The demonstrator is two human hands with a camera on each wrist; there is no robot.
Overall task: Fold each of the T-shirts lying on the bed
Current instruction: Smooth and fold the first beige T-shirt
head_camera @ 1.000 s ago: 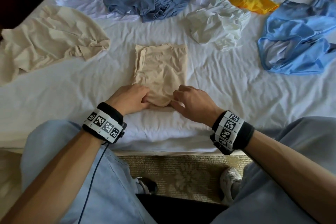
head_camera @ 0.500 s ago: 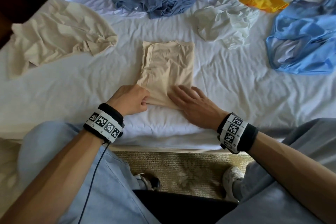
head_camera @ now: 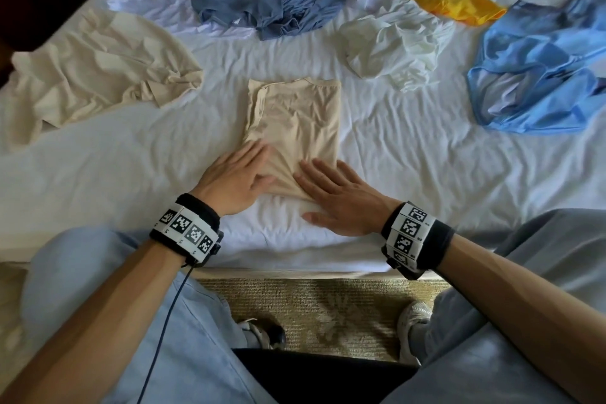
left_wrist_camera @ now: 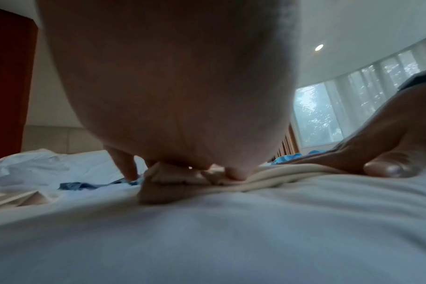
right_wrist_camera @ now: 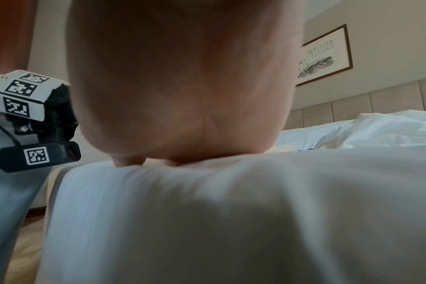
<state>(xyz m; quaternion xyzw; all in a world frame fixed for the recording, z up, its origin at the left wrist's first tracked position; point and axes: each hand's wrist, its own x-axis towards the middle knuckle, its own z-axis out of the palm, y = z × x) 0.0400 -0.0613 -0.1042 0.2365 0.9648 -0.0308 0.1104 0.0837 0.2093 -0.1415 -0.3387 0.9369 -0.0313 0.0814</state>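
My left hand (head_camera: 234, 175) and right hand (head_camera: 337, 193) lie flat, holding nothing, pressing the folded beige T-shirt (head_camera: 295, 121); sliding them could ruck its near edge.

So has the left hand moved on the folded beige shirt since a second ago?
Yes: the left hand has slid forward and flattened on the folded beige T-shirt.

No readable text anywhere. Black-and-white square-code wristbands (head_camera: 186, 230) carry only patterns. Framed ink painting on wall (right_wrist_camera: 325, 55) has script too small to read.
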